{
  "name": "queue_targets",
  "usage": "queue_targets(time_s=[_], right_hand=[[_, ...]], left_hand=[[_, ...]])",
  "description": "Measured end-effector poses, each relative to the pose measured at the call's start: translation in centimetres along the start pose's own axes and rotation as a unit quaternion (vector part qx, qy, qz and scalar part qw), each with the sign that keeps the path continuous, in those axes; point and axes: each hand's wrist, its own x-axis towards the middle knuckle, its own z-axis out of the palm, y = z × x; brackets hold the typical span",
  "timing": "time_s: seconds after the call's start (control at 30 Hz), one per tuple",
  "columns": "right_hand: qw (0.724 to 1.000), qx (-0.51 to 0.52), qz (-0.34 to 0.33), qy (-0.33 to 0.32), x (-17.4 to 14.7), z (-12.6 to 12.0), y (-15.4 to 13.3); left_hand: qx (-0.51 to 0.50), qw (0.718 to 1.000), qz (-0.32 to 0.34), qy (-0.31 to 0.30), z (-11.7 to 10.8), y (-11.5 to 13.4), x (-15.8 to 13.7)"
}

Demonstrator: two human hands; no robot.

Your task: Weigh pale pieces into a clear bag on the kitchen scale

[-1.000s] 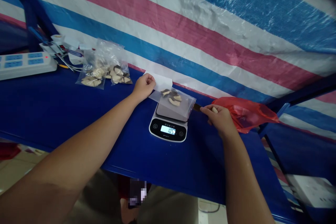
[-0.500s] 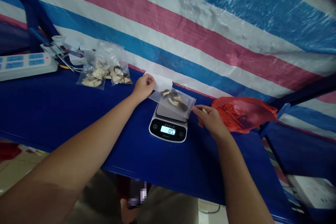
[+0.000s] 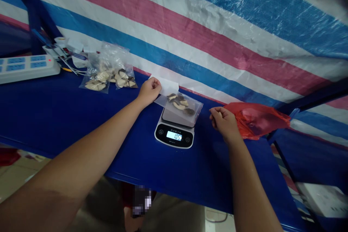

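left hand pinches clear bag on scale — right hand curled.

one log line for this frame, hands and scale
left hand: holds clear bag edge | bag: on scale | right hand: closed, beside red bag

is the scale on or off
On: the scale has a lit display showing digits, with the clear bag of pieces lying on its platform.
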Motion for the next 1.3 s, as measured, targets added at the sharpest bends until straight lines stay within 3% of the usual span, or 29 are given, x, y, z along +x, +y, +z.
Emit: queue_targets(time_s=[0.1,0.2,0.3,0.37,0.43,0.5,0.63,0.8,0.93,1.1,1.2,1.3], right_hand=[[0.999,-0.018,-0.029,0.009,0.0,0.1,0.0],[0.988,-0.078,-0.1,0.09,-0.2,-0.8,-0.5],[0.942,-0.214,-0.123,0.227,-0.1,-3.2,-0.5],[0.908,-0.315,-0.07,0.267,0.3,-5.5,0.2],[0.894,-0.381,0.01,0.237,1.0,-7.5,1.3],[0.889,-0.405,0.045,0.209,1.5,-8.8,2.4],[0.88,-0.43,-0.028,0.201,1.9,-8.4,3.2],[0.905,-0.404,-0.13,0.041,1.1,-3.8,2.4],[0.938,-0.306,-0.143,-0.077,-0.2,-0.4,1.0],[0.972,-0.156,-0.139,-0.109,-1.1,1.1,-0.1],[0.982,-0.065,-0.095,-0.147,-0.8,1.5,0.6],[0.989,0.005,-0.036,-0.142,-0.2,1.4,1.4]], left_hand=[[-0.001,1.0,-0.001,0.001,0.0,0.1,0.0],[-0.004,1.0,0.001,0.002,0.0,0.0,0.0],[-0.007,1.0,0.004,0.002,0.0,-0.2,0.1],[-0.01,1.0,0.005,0.001,0.0,-0.3,0.1],[-0.01,1.0,0.004,-0.001,0.0,-0.3,0.0],[-0.006,1.0,0.003,-0.002,0.0,-0.2,0.0],[0.0,1.0,0.005,-0.002,-0.1,0.1,-0.1],[-0.011,1.0,0.003,-0.003,0.0,-0.1,-0.1],[-0.049,0.999,0.01,-0.002,0.0,-0.2,0.0],[-0.116,0.993,-0.009,0.003,-0.2,0.2,0.1],[-0.116,0.993,-0.018,0.001,-0.3,0.3,0.1],[-0.106,0.994,-0.013,-0.001,-0.2,0.2,0.2]])
